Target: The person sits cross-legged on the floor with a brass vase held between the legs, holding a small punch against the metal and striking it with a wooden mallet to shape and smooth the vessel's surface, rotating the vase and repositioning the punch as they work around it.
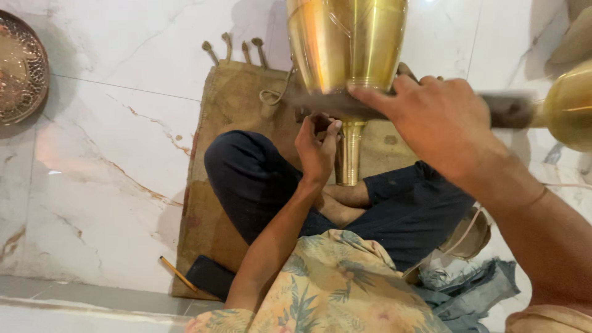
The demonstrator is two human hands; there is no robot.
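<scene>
**Brass vessel held over seated lap, both hands at its neck**

Brass, embossed round tray [21, 66] at far left edge, lying on white marble floor [111, 160], partly cut off by frame. Floor veined with rust-coloured streaks. Moving right: burlap mat [237, 105] spread on floor, knotted tassels along its far edge. On mat's near left corner a yellow pencil [178, 274], just beside a dark flat phone-like object [211, 275].

Person sits cross-legged on mat, dark trousers, floral yellow shirt at bottom of view. Left hand [317, 148] raised in centre, fingers curled and pinched up against underside of the dark blurred band where vessel narrows; whether it grips something small there, cannot tell. Large polished brass vessel [346, 43] above it, bulbous body running out of top of frame, narrow ribbed stem [349, 154] pointing down toward the crossed legs, just right of left hand.

Right hand [441, 117] comes in from right, fingers stretched flat and only slightly bent, laid over a dark motion-blurred tool or cloth [505, 110] pressed at the vessel's neck; grip loose, palm down. Far right: another brass rounded object [570, 105], partly out of frame. Below right forearm, crumpled blue-grey cloth [475, 290] on floor beside a pale bowl-like thing [472, 237].
</scene>
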